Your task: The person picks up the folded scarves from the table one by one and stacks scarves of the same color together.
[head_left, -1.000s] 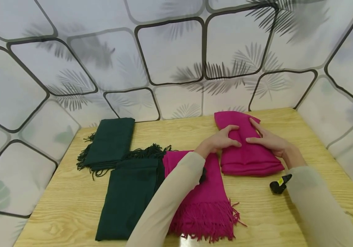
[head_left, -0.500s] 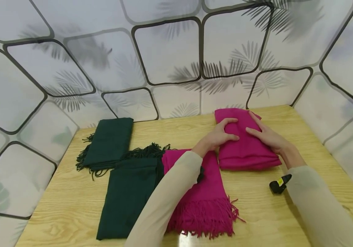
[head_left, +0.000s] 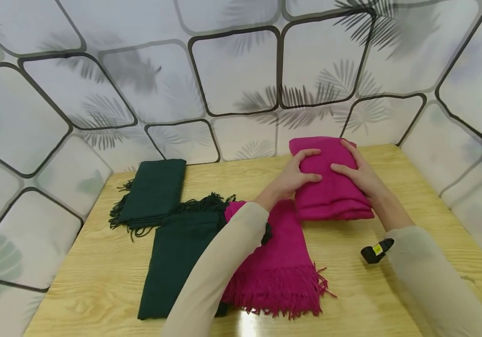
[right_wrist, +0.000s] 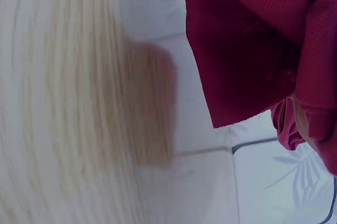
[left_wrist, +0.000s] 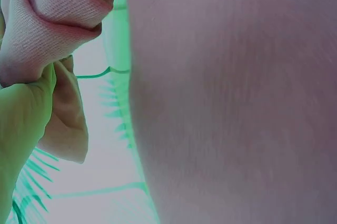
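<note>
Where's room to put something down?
The table is bare left of the near green cloth, at the back between the far green cloth and the held pink cloth, and between the pink fringe and right sleeve. Its middle is crowded by cloths and left sleeve.

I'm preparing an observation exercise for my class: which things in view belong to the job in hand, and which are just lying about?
In the job:
left hand
right hand
folded magenta cloth, gripped by both

Apparently just lying about, untouched by either hand:
far green cloth
near green cloth
fringed magenta cloth
</note>
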The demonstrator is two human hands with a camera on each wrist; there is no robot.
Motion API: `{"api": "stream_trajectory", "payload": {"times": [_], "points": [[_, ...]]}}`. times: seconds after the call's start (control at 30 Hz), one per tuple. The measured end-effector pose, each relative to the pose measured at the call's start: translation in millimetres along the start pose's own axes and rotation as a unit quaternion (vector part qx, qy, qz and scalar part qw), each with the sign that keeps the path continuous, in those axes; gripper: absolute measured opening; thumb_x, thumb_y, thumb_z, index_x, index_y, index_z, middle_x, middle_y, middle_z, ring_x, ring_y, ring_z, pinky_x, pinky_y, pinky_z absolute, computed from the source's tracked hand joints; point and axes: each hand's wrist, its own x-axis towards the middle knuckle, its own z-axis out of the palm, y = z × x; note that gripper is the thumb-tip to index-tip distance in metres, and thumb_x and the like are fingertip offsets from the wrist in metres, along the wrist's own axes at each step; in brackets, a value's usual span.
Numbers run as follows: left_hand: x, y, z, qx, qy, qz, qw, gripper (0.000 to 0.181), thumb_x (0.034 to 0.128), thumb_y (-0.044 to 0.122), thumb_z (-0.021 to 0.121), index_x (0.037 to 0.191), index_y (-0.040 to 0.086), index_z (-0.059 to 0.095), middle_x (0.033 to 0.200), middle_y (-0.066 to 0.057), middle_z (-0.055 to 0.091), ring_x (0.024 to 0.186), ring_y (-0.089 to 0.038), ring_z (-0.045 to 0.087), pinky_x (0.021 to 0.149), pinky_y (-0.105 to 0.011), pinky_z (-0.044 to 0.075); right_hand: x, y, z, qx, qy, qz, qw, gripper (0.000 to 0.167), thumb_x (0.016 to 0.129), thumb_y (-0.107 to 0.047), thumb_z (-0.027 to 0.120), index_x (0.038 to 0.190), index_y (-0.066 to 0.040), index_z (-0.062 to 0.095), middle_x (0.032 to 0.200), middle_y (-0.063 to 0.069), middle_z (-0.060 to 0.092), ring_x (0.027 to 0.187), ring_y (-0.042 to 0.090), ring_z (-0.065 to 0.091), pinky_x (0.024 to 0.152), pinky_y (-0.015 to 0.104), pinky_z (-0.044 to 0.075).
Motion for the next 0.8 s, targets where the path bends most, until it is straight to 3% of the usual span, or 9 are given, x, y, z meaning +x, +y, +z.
{"api": "stream_trajectory", "payload": {"times": [0.23, 0.63, 0.8], "points": [[-19.6, 14.2, -18.7, 0.023, 0.001, 0.021, 0.9995, 0.063, 0.0882, -0.004, 0.069, 0.144, 0.017, 0.048, 0.132, -0.002, 0.052, 0.107, -0.011, 0.056, 0.085, -0.027, 0.051, -3.8, -15.5, 21.8, -0.006, -0.013, -0.024, 0.9996, 0.08, 0.099, -0.03, 0.062, 0.156, -0.05, 0.009, 0.166, 0.003, 0.004, 0.141, 0.023, 0.027, 0.088, 0.015, 0.044], [-54.1, 34.8, -40.9, 0.039, -0.018, 0.018, 0.9989, 0.064, 0.0906, -0.001, 0.067, 0.146, 0.02, 0.044, 0.139, -0.006, 0.047, 0.116, -0.017, 0.054, 0.089, -0.032, 0.052, -13.1, -27.6, 54.5, -0.007, -0.011, -0.054, 0.9985, 0.08, 0.097, -0.026, 0.064, 0.156, -0.048, 0.014, 0.163, 0.006, 0.012, 0.139, 0.022, 0.029, 0.088, 0.014, 0.043], [-73.7, 40.6, -51.1, 0.07, -0.018, 0.032, 0.9969, 0.064, 0.0907, 0.001, 0.068, 0.147, 0.019, 0.044, 0.14, -0.008, 0.046, 0.117, -0.018, 0.054, 0.09, -0.031, 0.052, -21.4, -32.3, 72.0, -0.01, -0.02, -0.067, 0.9975, 0.081, 0.096, -0.024, 0.065, 0.156, -0.047, 0.015, 0.162, 0.007, 0.016, 0.137, 0.022, 0.031, 0.089, 0.015, 0.044]]}}
